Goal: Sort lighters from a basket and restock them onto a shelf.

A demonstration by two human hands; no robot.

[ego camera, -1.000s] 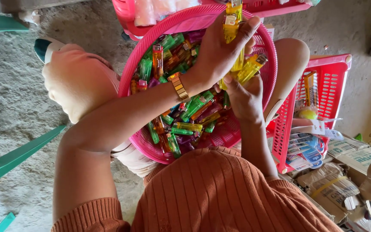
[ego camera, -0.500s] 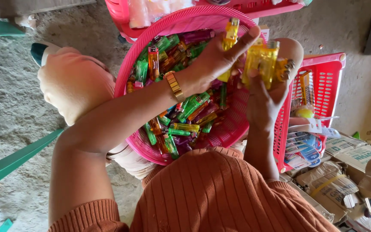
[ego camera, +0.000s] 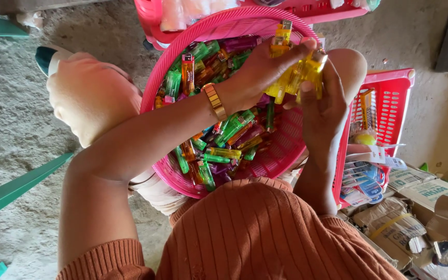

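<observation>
Yellow plastic lighters (ego camera: 299, 78) are bunched between both hands at the upper centre of the frame: the left hand (ego camera: 263, 70) is closed around one with its metal top poking up, and the right hand (ego camera: 322, 109) has its fingers curled round a cluster of several more. They sit just above the round pink basket (ego camera: 286, 155) on the lap, which is heaped with green, orange and purple lighters (ego camera: 219, 135). My worry — the right-hand bundle looks loosely stacked, so one could slide out and drop past the rim, or the tilted basket could spill. At right, a red rectangular crate (ego camera: 395, 103) holds flat blue-and-white packets; torn brown cardboard boxes (ego camera: 421, 212) with white labels lie at lower right.
</observation>
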